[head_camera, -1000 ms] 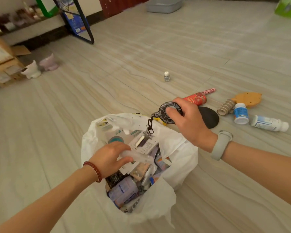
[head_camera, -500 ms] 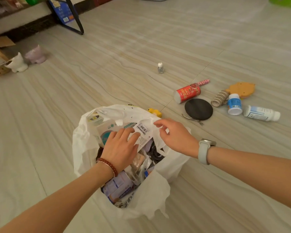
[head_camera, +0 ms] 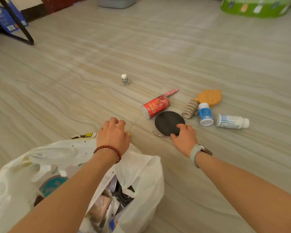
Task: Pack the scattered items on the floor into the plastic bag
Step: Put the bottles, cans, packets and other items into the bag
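Spotter: Target for the next grab, pls?

Packer: Flat round black disc [head_camera: 168, 121], right of centre frame, lying flat on the pale striped floor [head_camera: 74, 91]. Directly ahead of the right hand [head_camera: 183, 135], toward frame top. Fingertips curled onto its near-right rim; can't tell if actually pinched yet.

Spotter: Long axis?

Packer: None, being round. Thin curved metal tool [head_camera: 160, 134] just beside its near rim though, axis roughly left-right, right end running under the right hand.

Spotter: Left hand [head_camera: 113, 133]?

Packer: Lower centre, reaching past the far rim of the white plastic bag [head_camera: 141, 174]. Fingers curled down over a small yellow thing [head_camera: 128, 134], mostly hidden; grip or no grip, can't tell. Well apart from the disc, so right hand far nearer.

Spotter: Bag vs disc?

Packer: Bag at lower left, mouth open, already stuffed. Disc up and right of it, near.

Spotter: Rest of the pile?

Packer: Red printed can [head_camera: 155, 106] on its side, touching the disc's far rim, axis lower left to upper right, silver end toward the bag. White bottle w/ blue label [head_camera: 232, 121] at far right, on its side, axis left-right, cap pointing right. Small clear bottle w/ white cap [head_camera: 125, 79] upright, alone, upper centre.

Spotter: Prob. a lift, then a sweep down-left to the bag.
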Demonstrator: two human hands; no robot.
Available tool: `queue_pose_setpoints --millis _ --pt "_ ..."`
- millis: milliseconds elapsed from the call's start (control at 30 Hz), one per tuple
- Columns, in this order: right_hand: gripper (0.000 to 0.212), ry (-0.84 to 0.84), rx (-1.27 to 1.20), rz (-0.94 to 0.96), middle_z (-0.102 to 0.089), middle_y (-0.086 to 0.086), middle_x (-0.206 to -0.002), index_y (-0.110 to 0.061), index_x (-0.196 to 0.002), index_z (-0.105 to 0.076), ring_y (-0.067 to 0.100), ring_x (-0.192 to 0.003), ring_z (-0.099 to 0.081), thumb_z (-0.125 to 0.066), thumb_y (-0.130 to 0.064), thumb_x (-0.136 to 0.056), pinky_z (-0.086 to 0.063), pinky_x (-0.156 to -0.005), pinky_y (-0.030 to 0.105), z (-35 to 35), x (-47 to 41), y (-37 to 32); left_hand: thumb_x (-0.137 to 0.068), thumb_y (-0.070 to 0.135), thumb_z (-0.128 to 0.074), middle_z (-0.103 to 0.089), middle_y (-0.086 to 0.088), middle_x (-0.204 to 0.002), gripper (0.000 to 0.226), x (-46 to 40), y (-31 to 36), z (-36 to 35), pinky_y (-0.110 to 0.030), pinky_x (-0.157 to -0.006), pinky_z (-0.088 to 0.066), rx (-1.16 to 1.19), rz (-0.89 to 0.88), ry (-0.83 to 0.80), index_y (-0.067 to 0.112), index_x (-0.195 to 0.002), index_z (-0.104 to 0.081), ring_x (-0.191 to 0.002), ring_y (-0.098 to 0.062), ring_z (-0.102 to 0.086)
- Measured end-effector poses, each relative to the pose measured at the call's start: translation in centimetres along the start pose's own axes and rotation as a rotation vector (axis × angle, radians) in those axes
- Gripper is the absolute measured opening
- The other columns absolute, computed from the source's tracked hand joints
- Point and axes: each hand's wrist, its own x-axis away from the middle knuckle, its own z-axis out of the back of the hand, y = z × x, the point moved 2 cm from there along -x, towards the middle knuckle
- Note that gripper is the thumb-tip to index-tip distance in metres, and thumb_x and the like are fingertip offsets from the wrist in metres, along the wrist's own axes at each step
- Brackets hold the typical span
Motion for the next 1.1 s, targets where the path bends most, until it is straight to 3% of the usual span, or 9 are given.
queue_pose_setpoints --millis 133,300,400,500,700,867,967,1033,1100 --pt "0.056 0.036 0.103 0.078 -0.03 0.013 -0.143 -0.014 -0.135 -0.034 0.03 -0.133 -0.026 -0.053 -0.033 -0.087 -0.032 -0.106 0.04 -2.2 -1.9 0.0 -0.089 0.024 -0.046 -0.031 -0.012 -0.139 0.046 -3.9 -0.7 -2.8 -0.042 -0.098 -0.036 0.025 0.149 -0.212 0.013 -0.133 -0.037 -0.125 -0.032 -0.034" --pt "0.063 0.084 0.287 0.122 -0.026 0.014 -0.146 -0.018 -0.137 -0.029 0.032 -0.136 -0.022 -0.056 -0.04 -0.084 -0.019 -0.114 0.044 -4.8 -4.1 -0.4 -0.089 0.038 -0.048 -0.013 -0.012 -0.151 0.058 -6.7 -1.6 -6.1 -0.044 -0.109 -0.028 0.002 0.17 -0.402 0.026 -0.141 -0.025 -0.133 -0.037 -0.024" --pt "0.059 0.129 0.316 0.116 -0.037 0.017 -0.138 -0.015 -0.134 -0.036 0.034 -0.129 -0.032 -0.057 -0.04 -0.085 -0.024 -0.111 0.045 -5.9 -4.6 0.0 -0.086 0.042 -0.051 -0.009 -0.01 -0.152 0.06 -7.4 -2.0 -7.9 -0.044 -0.109 -0.03 0.014 0.203 -0.477 0.029 -0.14 -0.027 -0.132 -0.038 -0.028" --pt "0.055 0.186 0.333 0.16 -0.045 0.018 -0.13 -0.014 -0.13 -0.042 0.035 -0.12 -0.04 -0.056 -0.043 -0.085 -0.031 -0.103 0.044 -6.0 -5.0 0.3 -0.084 0.04 -0.054 -0.023 -0.011 -0.145 0.052 -7.8 -2.3 -9.1 -0.041 -0.105 -0.035 -0.032 0.209 -0.5 0.026 -0.132 -0.04 -0.124 -0.038 -0.037" --pt "0.039 0.159 0.422 0.209 -0.049 0.011 -0.12 -0.017 -0.12 -0.046 0.031 -0.109 -0.045 -0.042 -0.044 -0.092 -0.038 -0.087 0.038 -4.6 -5.4 0.2 -0.081 0.032 -0.057 -0.038 -0.009 -0.125 0.034 -7.7 -2.1 -8.6 -0.037 -0.099 -0.034 0.027 0.206 -0.265 0.021 -0.114 -0.057 -0.113 -0.036 -0.034" --pt "0.027 0.076 0.515 0.248 -0.052 0.017 -0.119 -0.007 -0.119 -0.039 0.035 -0.109 -0.05 -0.04 -0.01 -0.092 -0.046 -0.079 0.04 -3.4 -5.2 -0.5 -0.075 0.028 -0.067 -0.041 -0.008 -0.128 0.031 -6.2 -0.4 -3.9 -0.031 -0.097 -0.03 0.246 0.114 0.042 0.019 -0.105 -0.063 -0.115 -0.035 -0.033" --pt "0.029 0.056 0.493 0.243 -0.057 0.016 -0.115 -0.005 -0.117 -0.038 0.034 -0.106 -0.056 -0.043 -0.003 -0.088 -0.043 -0.069 0.038 -2.8 -4.6 -0.1 -0.07 0.022 -0.075 -0.047 -0.012 -0.124 0.03 -3.6 0.1 -1.0 -0.028 -0.09 -0.03 0.3 -0.048 0.225 0.017 -0.098 -0.067 -0.112 -0.038 -0.038" --pt "0.026 0.177 0.48 0.275 -0.062 0.015 -0.103 -0.005 -0.113 -0.045 0.035 -0.092 -0.062 -0.048 -0.004 -0.087 -0.038 -0.058 0.035 -1.5 -3.8 -0.6 -0.068 0.023 -0.077 -0.05 -0.014 -0.12 0.03 -1.2 -0.3 0.5 -0.03 -0.087 -0.03 0.295 -0.115 0.286 0.016 -0.095 -0.068 -0.108 -0.039 -0.042" --pt "0.017 0.321 0.408 0.271 -0.065 0.018 -0.079 -0.002 -0.097 -0.056 0.037 -0.064 -0.065 -0.057 0.0 -0.08 -0.042 -0.044 0.033 0.1 -2.8 -1.4 -0.068 0.031 -0.071 -0.052 -0.014 -0.117 0.031 1.2 -1.1 1.5 -0.032 -0.085 -0.033 0.278 -0.156 0.313 0.017 -0.095 -0.067 -0.106 -0.038 -0.044"
